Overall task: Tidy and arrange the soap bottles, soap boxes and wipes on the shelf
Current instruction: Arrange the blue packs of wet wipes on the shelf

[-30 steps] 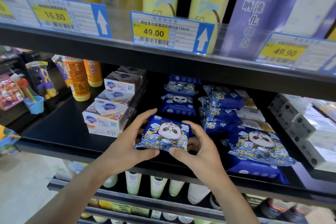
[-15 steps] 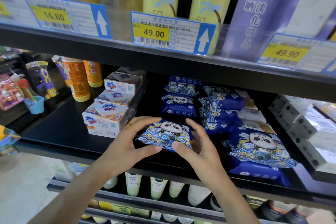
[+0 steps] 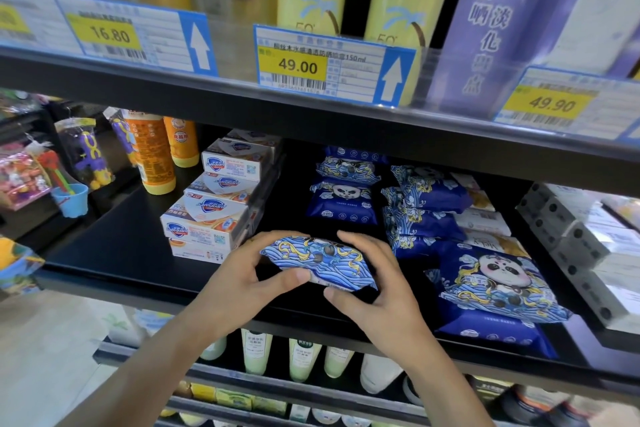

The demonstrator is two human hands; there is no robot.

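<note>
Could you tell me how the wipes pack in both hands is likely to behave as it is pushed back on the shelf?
The wipes pack probably flexes: its top bulges between the left hand and right hand. Its glossy film wrapper may slip in a loose grip. Being low and flat, it should slide rather than tip.

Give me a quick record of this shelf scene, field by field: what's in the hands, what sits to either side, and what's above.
held item: blue panda wipes pack, tilted, at the shelf front
left hand: grips the pack's left end
right hand: grips the pack's right end
left of pack: stacked soap boxes, then orange bottles
behind pack: row of wipes packs
right of pack: larger panda wipes pack
above: price tag 49.00
shelf: black
</note>
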